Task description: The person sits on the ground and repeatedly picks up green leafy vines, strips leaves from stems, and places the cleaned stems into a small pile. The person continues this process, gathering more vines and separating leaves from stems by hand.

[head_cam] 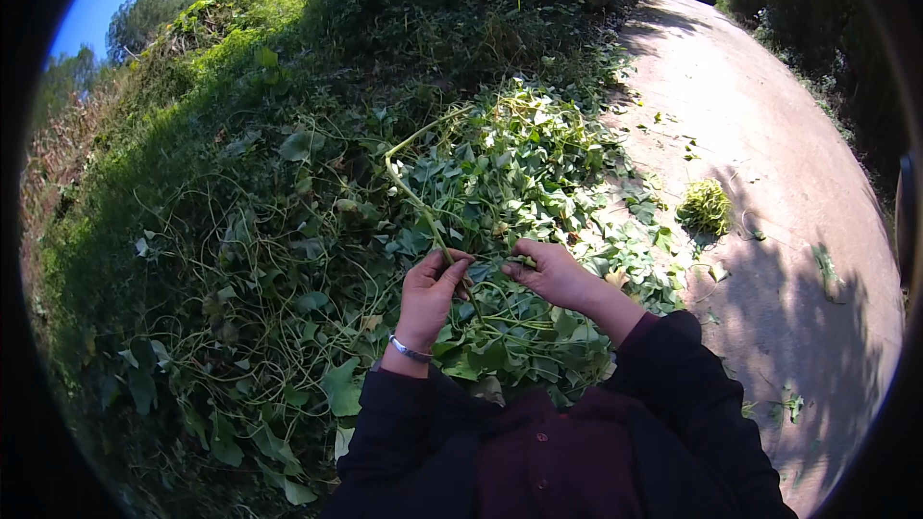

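My left hand (427, 295), with a metal bracelet at its wrist, pinches a long green vine stem (412, 196) between thumb and fingers. From that grip the stem runs up and away, bends sharply, and reaches towards the leaf pile; its lower end passes below my hand. Close by on the right, my right hand (551, 275) has its thumb and fingers curled towards the stem. Whether a thin leaf stalk lies between those fingertips cannot be made out. Beneath both hands spreads a heap of green vine leaves (469, 180), with pale cut stalks (515, 324) nearest my body.
A bundle of green stalks (705, 207) lies on the sunlit concrete path (779, 144) at right, among scattered leaves. Tangled vines (267, 288) cover the ground on the left. Behind the heap rises a shaded, overgrown bank (461, 21).
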A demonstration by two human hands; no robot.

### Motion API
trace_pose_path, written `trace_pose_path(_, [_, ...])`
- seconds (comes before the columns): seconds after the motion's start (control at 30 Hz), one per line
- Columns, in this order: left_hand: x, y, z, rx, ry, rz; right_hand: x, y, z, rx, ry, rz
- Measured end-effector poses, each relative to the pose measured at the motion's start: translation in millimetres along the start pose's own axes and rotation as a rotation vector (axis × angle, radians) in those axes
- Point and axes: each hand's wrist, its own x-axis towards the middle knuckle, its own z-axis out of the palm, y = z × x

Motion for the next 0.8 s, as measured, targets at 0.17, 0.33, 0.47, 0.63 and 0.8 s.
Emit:
trace_pose_path(0.17, [-3,6,-2,-0.024,-0.04,0.036,3,-6,18,-0.305,-0.107,-0.409])
trace_pose_path(0.33, [-6,14,-5,-0.103,-0.048,0.056,6,-9,23,-0.375,-0.192,-0.453])
trace_pose_path(0.47, [-7,16,-6,-0.179,-0.036,0.038,5,-10,24,-0.304,-0.218,-0.478])
trace_pose_path(0.63, [-6,10,-7,-0.268,-0.044,-0.003,3,-7,29,-0.159,-0.178,-0.472])
trace_pose_path(0.8, [-5,8,-5,-0.344,-0.058,0.017,3,8,40,0.156,-0.127,-0.435])
